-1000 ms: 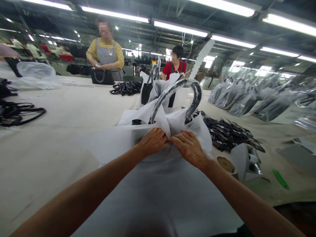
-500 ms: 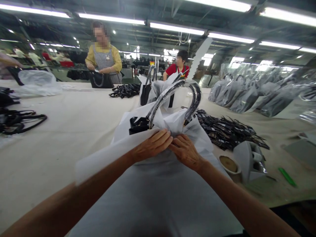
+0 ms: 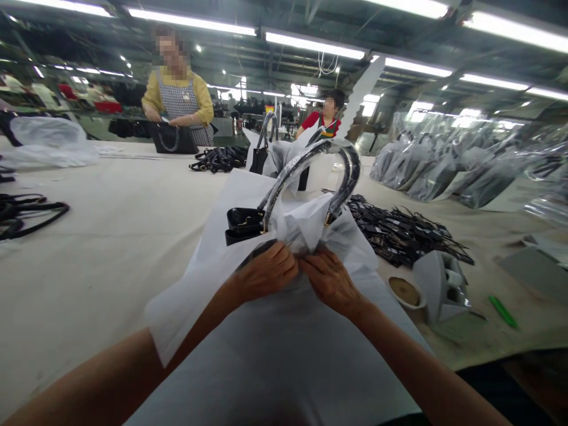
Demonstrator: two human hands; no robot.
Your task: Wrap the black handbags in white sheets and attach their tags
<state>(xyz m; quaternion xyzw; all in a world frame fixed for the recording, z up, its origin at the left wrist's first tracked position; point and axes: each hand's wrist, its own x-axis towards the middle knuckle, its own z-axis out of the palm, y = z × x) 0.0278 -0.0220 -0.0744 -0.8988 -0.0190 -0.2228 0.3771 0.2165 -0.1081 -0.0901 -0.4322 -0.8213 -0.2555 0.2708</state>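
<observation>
In front of me stands a black handbag [image 3: 245, 228], mostly wrapped in white tissue paper [image 3: 284, 331]. Its two handles [image 3: 350, 171], sleeved in clear plastic, arch up out of the paper. My left hand [image 3: 270, 269] is closed on the paper at the bag's near side, fingers curled. Close beside it, my right hand [image 3: 331, 278] pinches the same paper below the right handle base. The fingertips of both hands are partly hidden in the folds. A loose flap of paper lies over my left forearm.
Right of the bag lie a heap of black tags [image 3: 399, 231], a tape dispenser [image 3: 439, 287], a tape roll [image 3: 404, 293] and a green cutter [image 3: 503, 312]. Plastic-covered bags [image 3: 444, 165] line the back right. Black straps [image 3: 219, 158] lie behind. Across the table, a co-worker [image 3: 177, 100] handles a black bag.
Both hands have moved slightly down and a little apart on the paper. The paper around the handle bases has shifted, showing more of the bag's left end. The view has shifted a little.
</observation>
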